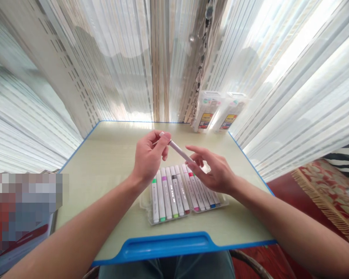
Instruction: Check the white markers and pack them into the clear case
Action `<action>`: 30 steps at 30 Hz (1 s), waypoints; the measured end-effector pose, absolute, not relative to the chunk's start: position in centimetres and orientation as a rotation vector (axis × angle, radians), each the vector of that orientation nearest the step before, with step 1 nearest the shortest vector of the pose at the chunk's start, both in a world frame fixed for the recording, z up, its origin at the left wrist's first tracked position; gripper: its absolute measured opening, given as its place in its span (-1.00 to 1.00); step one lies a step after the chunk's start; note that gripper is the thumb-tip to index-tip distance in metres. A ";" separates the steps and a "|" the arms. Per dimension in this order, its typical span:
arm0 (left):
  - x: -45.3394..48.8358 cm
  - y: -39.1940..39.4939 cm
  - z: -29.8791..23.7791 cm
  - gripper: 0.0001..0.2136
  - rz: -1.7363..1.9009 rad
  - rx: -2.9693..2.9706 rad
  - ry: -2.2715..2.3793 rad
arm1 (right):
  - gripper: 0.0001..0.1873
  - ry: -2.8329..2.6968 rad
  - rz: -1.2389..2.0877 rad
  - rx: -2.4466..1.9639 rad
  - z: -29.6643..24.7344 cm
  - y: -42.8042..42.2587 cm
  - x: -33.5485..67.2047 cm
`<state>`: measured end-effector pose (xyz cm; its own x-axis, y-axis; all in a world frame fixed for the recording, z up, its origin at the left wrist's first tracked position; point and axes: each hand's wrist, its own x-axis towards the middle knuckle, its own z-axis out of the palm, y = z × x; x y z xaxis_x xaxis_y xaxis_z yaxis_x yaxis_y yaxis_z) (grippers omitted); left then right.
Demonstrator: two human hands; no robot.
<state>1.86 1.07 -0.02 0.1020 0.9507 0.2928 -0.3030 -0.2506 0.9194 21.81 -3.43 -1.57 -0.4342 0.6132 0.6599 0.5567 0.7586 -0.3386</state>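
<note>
A white marker (177, 148) is held in the air above the desk. My left hand (148, 159) pinches its upper end between thumb and fingers. My right hand (213, 170) touches its lower end with the fingertips, index finger stretched out. Below both hands lies a clear plastic tray (151, 219) with several white markers (174, 193) side by side, their caps green, pink, black, red and blue.
The pale desk (104, 162) has a blue rim and a blue pen groove (165, 244) at the near edge. Two clear marker boxes (218, 112) stand at the back right against sheer curtains. A patterned rug (328, 193) lies to the right.
</note>
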 end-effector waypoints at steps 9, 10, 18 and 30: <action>1.4 2.5 0.7 -0.90 1.225 0.523 0.794 | -0.48 -2.079 0.136 -0.789 -1.1 -3.9 21.5; 1.4 2.6 0.8 -0.90 1.205 0.472 0.808 | -0.48 -2.074 0.148 -0.792 -1.1 -3.9 21.6; 1.4 2.4 1.2 -0.87 1.131 0.397 0.787 | -0.52 -2.073 0.140 -0.802 -1.3 -3.6 21.7; 1.2 2.4 0.7 -0.92 1.066 0.415 0.802 | -0.56 -2.099 0.175 -0.825 -1.5 -3.6 21.6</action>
